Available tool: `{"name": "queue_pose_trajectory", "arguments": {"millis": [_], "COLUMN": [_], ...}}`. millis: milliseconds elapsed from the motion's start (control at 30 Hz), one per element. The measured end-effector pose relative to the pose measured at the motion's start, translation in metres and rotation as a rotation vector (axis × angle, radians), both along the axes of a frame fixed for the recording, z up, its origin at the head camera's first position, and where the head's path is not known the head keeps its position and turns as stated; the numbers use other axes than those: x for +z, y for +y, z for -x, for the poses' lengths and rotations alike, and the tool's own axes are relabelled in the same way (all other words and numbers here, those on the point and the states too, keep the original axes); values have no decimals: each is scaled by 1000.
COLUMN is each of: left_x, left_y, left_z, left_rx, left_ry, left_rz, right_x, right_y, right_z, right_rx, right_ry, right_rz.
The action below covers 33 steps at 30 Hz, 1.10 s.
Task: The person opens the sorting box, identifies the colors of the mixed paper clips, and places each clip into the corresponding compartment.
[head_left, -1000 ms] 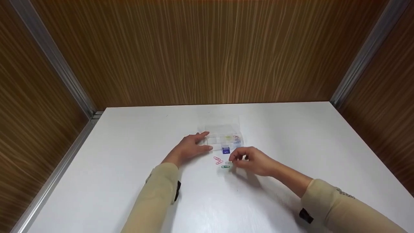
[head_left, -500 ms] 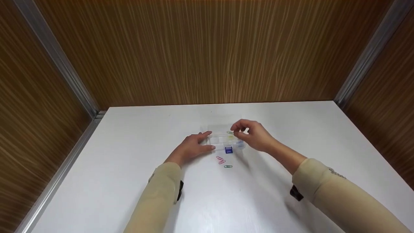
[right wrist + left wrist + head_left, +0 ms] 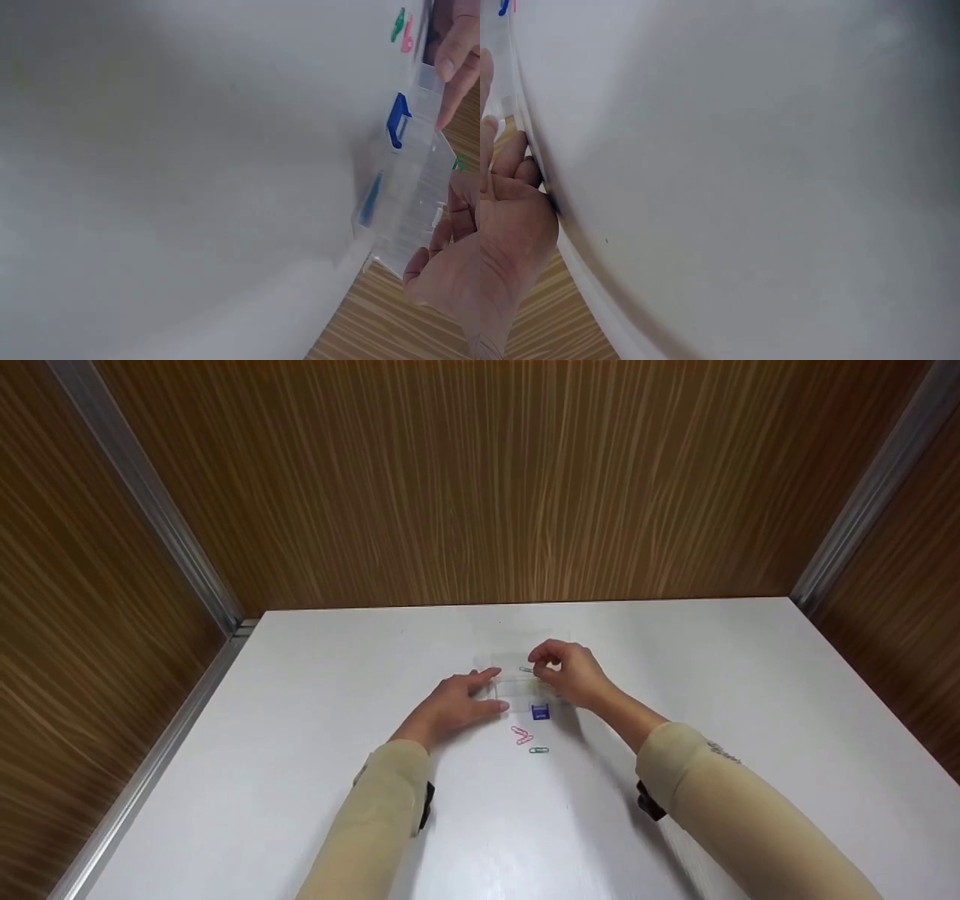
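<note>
A clear plastic compartment box [image 3: 517, 684] with a blue latch [image 3: 540, 711] lies on the white table [image 3: 300, 720]. My left hand [image 3: 480, 690] rests with straight fingers against the box's left side. Over the box's far part, my right hand [image 3: 541, 669] pinches a green paper clip [image 3: 527, 669]. Two pink paper clips [image 3: 521, 733] and another green paper clip [image 3: 538, 750] lie on the table just in front of the latch. The right wrist view shows the box [image 3: 409, 202], its latch [image 3: 397, 120] and the loose clips [image 3: 401, 30].
Wood-grain walls [image 3: 480, 480] with metal corner strips close the table in at the back and both sides. The left wrist view shows little beyond the white table [image 3: 742, 187] and my left hand's palm [image 3: 510, 217].
My right hand left the loose clips in front of the box and rose over the box with a green clip pinched in it. The left hand stayed against the box.
</note>
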<state>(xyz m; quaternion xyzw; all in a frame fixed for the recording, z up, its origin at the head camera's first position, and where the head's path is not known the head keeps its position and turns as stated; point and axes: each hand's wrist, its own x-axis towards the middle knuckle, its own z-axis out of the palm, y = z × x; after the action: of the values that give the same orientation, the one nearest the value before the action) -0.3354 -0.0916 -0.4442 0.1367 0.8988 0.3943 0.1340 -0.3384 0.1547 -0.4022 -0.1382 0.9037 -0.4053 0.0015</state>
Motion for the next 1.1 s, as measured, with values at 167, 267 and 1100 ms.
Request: {"name": "queue_pose_trajectory", "arguments": {"millis": [167, 267, 1100], "left_x": [1, 2, 6], "left_y": [2, 2, -7], "left_z": [-3, -4, 3], "left_rx": [-31, -35, -4], "left_ry": [34, 38, 21], "left_rz": [-28, -31, 21], "right_x": [-6, -8, -17], "right_y": [-1, 1, 27], "right_z": [0, 0, -57], "right_rx": [-26, -28, 131], "right_ry": [-21, -41, -51], "right_rz": [-23, -23, 71]}}
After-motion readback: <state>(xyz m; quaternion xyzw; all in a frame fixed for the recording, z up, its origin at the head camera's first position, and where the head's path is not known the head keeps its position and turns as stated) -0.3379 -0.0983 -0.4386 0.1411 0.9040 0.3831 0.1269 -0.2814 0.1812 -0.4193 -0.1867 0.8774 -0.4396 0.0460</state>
